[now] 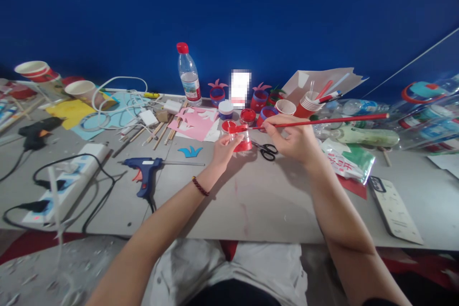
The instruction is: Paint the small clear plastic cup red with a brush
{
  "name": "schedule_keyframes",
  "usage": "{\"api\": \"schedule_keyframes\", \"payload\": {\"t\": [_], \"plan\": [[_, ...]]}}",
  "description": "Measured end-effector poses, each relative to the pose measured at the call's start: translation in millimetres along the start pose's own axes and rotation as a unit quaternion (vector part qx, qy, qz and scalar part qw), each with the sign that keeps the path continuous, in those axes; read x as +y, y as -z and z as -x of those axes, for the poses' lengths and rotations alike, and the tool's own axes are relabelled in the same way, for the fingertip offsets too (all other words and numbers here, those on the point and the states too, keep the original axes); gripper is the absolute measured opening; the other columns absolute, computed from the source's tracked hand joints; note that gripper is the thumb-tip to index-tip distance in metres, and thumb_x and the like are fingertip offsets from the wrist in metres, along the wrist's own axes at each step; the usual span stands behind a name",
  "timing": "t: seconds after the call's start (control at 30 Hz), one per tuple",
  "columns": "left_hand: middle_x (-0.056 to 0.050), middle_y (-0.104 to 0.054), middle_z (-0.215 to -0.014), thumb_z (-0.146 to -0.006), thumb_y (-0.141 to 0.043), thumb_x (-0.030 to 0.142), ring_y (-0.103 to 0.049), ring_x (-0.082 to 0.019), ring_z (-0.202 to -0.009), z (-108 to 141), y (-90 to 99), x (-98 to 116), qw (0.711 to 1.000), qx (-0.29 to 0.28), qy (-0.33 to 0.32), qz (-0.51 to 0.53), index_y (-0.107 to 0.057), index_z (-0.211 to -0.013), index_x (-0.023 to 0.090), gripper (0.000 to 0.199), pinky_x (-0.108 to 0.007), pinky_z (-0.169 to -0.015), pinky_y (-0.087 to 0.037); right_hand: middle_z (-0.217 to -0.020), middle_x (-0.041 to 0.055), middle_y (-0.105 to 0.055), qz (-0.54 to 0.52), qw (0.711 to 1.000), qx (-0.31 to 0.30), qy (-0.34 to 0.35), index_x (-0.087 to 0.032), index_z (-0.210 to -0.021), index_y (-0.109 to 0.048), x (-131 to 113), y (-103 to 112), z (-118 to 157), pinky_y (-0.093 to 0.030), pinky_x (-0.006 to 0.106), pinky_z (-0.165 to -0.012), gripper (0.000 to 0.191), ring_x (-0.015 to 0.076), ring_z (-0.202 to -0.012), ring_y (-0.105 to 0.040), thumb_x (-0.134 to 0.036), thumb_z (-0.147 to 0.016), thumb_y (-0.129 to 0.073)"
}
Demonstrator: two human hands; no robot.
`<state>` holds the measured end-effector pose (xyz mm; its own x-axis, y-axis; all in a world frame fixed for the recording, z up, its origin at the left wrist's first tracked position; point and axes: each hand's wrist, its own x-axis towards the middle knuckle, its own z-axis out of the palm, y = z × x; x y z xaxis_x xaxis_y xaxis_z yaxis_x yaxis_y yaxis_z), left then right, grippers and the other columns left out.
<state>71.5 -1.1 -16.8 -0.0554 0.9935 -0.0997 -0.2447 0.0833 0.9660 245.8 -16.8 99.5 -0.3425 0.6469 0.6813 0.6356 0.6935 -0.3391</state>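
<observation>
My left hand (223,154) is closed around a small clear plastic piece (245,145) with red paint on it, seemingly a cut bottle part. Pinched in my right hand (293,139) is a long red-handled paintbrush (344,119), lying nearly level. Its red-coated bristles (234,129) are at the top of the plastic piece; whether they touch it is hard to tell. Just behind stands an open jar of red paint (247,115), beside a white-lidded jar (225,109). Black scissors (268,152) lie between my hands.
A blue glue gun (146,168) and a power strip (70,184) with cables are on the left. A water bottle (190,81) and painted cups (217,96) stand behind. Paper cups (307,106), plastic bottles (369,136) and a phone (394,210) are on the right.
</observation>
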Motion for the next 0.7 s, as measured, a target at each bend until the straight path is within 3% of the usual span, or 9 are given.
{"api": "schedule_keyframes", "payload": {"t": [0.27,0.5,0.6,0.7], "plan": [[0.001,-0.058,-0.059,-0.072,-0.079,0.055,-0.053,-0.012,-0.055,0.2,-0.1,3.5,1.000,0.002,0.015,-0.009,-0.064,-0.062,0.019,0.040,-0.025,-0.052,-0.039,-0.081,0.0033,-0.076,-0.034,0.997,0.018,-0.065,-0.023,-0.074,-0.071,19.5,7.1,-1.9,-0.058,0.038,-0.069,0.021,0.0213,-0.072,-0.069,-0.024,-0.092,-0.060],[-0.001,-0.064,-0.065,-0.071,-0.077,0.058,-0.054,-0.012,-0.055,-0.6,0.3,4.5,1.000,-0.006,0.018,-0.023,-0.065,-0.065,0.019,0.041,-0.025,-0.051,-0.039,-0.081,0.0032,-0.077,-0.103,0.990,0.058,-0.074,-0.022,-0.077,-0.072,23.0,10.0,-3.1,-0.061,0.035,-0.069,0.018,0.0204,-0.076,-0.073,-0.024,-0.092,-0.062],[-0.001,-0.065,-0.065,-0.071,-0.076,0.061,-0.053,-0.011,-0.052,-0.1,0.7,4.8,0.999,-0.018,0.019,-0.029,-0.069,-0.071,0.019,0.042,-0.025,-0.048,-0.038,-0.083,0.0034,-0.077,-0.132,0.986,0.044,-0.091,-0.022,-0.083,-0.074,22.8,4.8,-1.3,-0.063,0.036,-0.073,0.016,0.0195,-0.078,-0.073,-0.027,-0.093,-0.063],[0.001,-0.060,-0.058,-0.072,-0.075,0.061,-0.049,-0.011,-0.050,0.2,1.2,4.9,0.999,-0.013,0.011,-0.046,-0.064,-0.064,0.019,0.044,-0.025,-0.048,-0.037,-0.083,0.0040,-0.076,-0.191,0.974,0.015,-0.120,-0.021,-0.086,-0.074,22.4,-3.2,0.8,-0.064,0.036,-0.076,0.019,0.0196,-0.079,-0.074,-0.033,-0.095,-0.063]]}}
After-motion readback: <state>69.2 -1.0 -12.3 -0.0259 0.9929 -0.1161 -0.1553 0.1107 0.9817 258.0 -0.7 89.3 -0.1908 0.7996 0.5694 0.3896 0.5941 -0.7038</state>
